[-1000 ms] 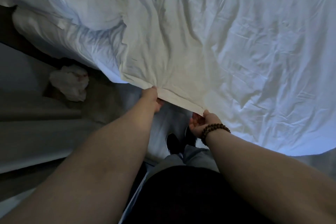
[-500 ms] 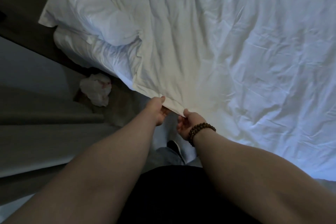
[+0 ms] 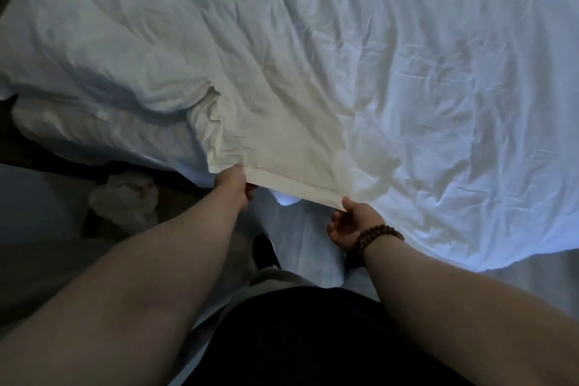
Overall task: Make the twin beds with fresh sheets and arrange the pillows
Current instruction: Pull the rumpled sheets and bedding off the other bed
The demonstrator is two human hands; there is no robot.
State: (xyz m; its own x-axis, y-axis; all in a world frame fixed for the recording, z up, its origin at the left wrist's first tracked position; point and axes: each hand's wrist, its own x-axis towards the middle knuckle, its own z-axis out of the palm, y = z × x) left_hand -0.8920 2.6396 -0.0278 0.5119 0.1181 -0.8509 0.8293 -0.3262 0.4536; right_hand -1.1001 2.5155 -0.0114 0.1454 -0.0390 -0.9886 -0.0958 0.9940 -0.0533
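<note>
Both hands are gripping the hem of the white sheet (image 3: 313, 103): left hand (image 3: 233, 183) and right hand (image 3: 349, 222) are pinching it.

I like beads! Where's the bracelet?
In the head view, lower right of centre: the bracelet circles the right wrist, behind the right hand pinching the edge of the white sheet.
</note>
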